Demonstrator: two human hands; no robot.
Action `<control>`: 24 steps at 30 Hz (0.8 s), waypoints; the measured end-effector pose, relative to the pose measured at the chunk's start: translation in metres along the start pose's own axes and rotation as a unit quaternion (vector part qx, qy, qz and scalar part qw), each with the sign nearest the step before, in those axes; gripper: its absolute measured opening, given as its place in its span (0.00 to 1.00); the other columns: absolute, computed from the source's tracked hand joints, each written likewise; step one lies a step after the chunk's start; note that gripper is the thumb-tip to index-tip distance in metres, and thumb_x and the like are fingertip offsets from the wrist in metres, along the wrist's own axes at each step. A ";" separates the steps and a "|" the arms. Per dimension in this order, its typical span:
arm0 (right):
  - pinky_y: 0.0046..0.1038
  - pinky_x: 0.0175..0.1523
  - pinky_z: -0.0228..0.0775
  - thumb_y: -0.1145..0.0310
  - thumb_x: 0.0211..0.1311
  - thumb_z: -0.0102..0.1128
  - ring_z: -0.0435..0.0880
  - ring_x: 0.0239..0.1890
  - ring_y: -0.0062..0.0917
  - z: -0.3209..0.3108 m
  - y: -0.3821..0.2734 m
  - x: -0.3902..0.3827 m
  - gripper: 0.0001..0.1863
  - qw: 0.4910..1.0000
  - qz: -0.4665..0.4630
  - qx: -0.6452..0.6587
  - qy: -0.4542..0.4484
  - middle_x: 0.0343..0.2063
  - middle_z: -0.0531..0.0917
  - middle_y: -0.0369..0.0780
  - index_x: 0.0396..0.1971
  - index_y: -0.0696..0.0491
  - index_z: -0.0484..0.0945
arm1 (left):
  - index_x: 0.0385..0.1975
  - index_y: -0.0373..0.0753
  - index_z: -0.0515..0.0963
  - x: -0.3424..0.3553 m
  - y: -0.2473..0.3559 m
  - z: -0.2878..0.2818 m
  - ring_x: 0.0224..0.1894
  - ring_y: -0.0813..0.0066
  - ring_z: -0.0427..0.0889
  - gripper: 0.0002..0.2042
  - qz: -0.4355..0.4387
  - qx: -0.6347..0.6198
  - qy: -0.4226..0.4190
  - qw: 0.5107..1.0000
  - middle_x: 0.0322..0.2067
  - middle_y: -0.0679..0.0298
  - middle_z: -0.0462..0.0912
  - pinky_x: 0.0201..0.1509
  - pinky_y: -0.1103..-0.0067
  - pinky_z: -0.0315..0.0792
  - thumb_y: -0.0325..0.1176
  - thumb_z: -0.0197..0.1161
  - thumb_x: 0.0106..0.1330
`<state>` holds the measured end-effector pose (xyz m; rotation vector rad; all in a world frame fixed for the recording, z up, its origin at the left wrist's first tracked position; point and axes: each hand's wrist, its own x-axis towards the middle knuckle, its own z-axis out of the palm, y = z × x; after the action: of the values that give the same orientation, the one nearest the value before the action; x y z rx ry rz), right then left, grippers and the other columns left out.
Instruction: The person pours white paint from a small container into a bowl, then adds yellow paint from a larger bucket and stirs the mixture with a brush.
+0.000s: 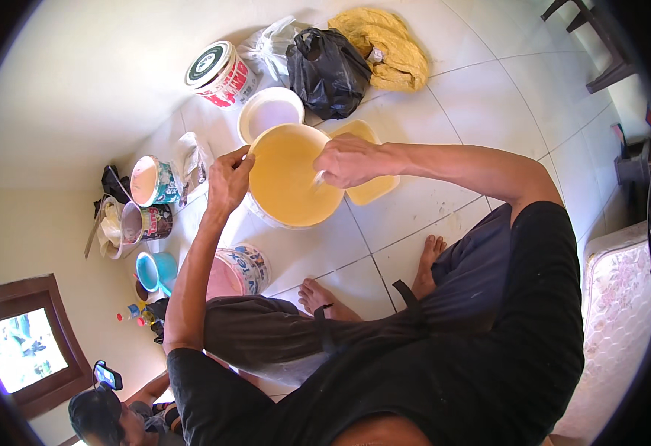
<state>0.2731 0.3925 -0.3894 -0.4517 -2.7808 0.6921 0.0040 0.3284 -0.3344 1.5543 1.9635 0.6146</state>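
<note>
In front of me a large round bucket (292, 182) stands on the floor, its inside yellow. My left hand (230, 181) grips its left rim, thumb at the edge. Above the bucket's right side, my right hand (349, 160) is closed in a fist. A short pale, whitish end (319, 178) shows below that fist; what kind of thing it belongs to, I cannot make out. A yellow plastic tray (374, 192) lies partly hidden behind the bucket and my right wrist. Just beyond the bucket is a white basin or tub (271, 111).
A lidded paint bucket (223, 74), a black plastic bag (329, 73) and a yellow sack (385, 48) lie farther off. Several pails, including a turquoise one (154, 271), line the left wall. A pink-filled bucket (247, 269) stands near my foot. Another person (110, 416) is at lower left.
</note>
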 end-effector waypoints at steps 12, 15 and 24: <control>0.49 0.26 0.68 0.73 0.53 0.56 0.80 0.21 0.50 -0.005 0.010 0.017 0.07 0.998 0.016 -0.059 -0.018 0.18 0.80 0.51 0.19 0.60 0.74 | 0.56 0.41 0.82 -0.004 -0.009 -0.010 0.25 0.74 0.75 0.20 -0.010 0.038 0.001 0.999 0.21 0.56 0.80 0.36 0.71 0.72 0.42 0.59 0.69; 0.48 0.26 0.69 0.73 0.52 0.56 0.80 0.21 0.50 -0.007 0.010 0.012 0.07 0.997 -0.005 -0.060 -0.041 0.17 0.79 0.51 0.19 0.60 0.75 | 0.57 0.40 0.82 -0.004 -0.006 -0.011 0.24 0.72 0.74 0.20 -0.009 0.043 -0.010 0.999 0.21 0.55 0.80 0.36 0.70 0.71 0.42 0.58 0.70; 0.46 0.30 0.72 0.73 0.51 0.57 0.81 0.23 0.49 0.010 0.005 0.026 0.06 0.999 -0.013 -0.003 0.050 0.17 0.80 0.52 0.20 0.59 0.76 | 0.57 0.38 0.81 -0.006 -0.015 -0.007 0.22 0.68 0.75 0.20 0.042 0.100 0.034 0.993 0.20 0.51 0.78 0.33 0.68 0.70 0.41 0.57 0.71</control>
<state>0.2472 0.4020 -0.3966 -0.4379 -2.6906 0.6374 -0.0105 0.3188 -0.3386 1.7652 2.0739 0.5233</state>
